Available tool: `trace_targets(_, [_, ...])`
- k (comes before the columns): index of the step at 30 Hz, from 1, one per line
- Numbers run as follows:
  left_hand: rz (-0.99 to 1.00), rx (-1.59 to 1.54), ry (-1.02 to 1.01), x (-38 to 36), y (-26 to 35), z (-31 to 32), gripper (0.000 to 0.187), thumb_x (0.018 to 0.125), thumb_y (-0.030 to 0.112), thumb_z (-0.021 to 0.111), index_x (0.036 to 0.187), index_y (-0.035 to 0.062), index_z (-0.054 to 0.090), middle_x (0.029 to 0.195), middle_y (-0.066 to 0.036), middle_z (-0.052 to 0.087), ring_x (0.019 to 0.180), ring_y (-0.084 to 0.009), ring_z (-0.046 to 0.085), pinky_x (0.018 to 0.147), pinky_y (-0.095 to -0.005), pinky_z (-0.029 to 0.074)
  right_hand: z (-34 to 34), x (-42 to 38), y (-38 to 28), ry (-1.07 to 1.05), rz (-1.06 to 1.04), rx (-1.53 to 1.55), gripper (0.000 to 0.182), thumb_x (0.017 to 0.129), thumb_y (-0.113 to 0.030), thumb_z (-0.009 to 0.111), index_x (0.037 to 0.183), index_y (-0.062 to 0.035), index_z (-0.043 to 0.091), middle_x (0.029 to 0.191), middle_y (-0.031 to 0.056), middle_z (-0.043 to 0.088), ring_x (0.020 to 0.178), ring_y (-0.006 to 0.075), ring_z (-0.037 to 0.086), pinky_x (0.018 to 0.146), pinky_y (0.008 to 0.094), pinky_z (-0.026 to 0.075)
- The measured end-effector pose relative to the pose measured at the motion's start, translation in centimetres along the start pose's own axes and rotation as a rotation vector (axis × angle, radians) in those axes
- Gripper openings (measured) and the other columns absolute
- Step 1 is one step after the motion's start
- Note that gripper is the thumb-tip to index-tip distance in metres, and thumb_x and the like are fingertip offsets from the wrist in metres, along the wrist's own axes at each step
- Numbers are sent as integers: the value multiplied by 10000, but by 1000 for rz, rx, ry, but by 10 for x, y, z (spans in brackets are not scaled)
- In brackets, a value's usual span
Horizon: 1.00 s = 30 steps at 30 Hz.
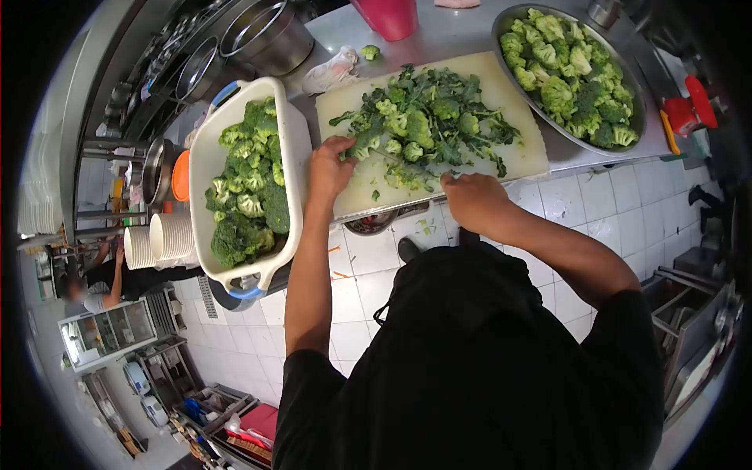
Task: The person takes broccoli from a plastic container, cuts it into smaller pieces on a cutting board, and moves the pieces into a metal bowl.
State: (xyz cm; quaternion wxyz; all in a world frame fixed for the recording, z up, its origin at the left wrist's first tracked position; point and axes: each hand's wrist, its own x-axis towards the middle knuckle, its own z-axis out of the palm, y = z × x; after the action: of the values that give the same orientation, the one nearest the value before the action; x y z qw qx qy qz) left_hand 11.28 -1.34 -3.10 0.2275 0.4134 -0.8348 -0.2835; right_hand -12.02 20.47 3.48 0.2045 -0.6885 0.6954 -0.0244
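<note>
My left hand [330,168] is at the left side of the white cutting board [529,157], its fingers curled on a broccoli piece [365,147] at the pile's edge. At the board's front edge, my right hand [476,204] is closed round a knife, its handle hidden in the fist. The thin blade [399,162] points left, low among green scraps, and is hard to make out. Beyond both hands lies a loose pile of broccoli leaves and small florets [439,117]. Left of my left hand, a white tub [295,149] holds cut broccoli [251,184].
A large steel bowl [501,33] of broccoli florets stands at the right. Behind the board are a crumpled cloth [332,70], a stray floret [370,52] and a red container [389,17]. Stacked cups [171,236] stand beyond the tub. Another person [110,282] is far left.
</note>
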Motion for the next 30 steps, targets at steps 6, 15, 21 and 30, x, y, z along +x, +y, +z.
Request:
trace_targets(6, [-20,78,-30,0,19,-10,381,757,59,761,1137,32,753,1180,-188,703,1042,-385,679,938,-425,536,-33,-10,5,-47,7,-67,326,882,-70,550,1184,32,619,928,220,726,895,385,726,767,489,576])
trace_targets(15, [-141,112,7,-7,33,-2,475,730,125,818,1183,7,737,1166,-218,702,1064,-395,679,965,-421,531,-31,-47,5,-155,107,200,278,963,-172,568,1160,24,590,906,278,685,934,467,668,836,568,509])
trace_targets(21, [-150,78,3,-5,37,-1,451,724,127,816,1151,-2,748,1156,-221,701,1034,-384,692,949,-416,536,-19,-33,2,-193,141,277,262,990,-193,538,1131,24,576,935,297,682,942,486,661,855,581,498])
trace_targets(30, [-132,29,-69,-3,24,-4,447,739,51,796,1180,11,743,1157,-191,706,995,-333,701,907,-379,544,-30,-3,-8,-433,250,401,260,996,-191,530,1127,31,568,904,293,686,914,446,692,812,566,518])
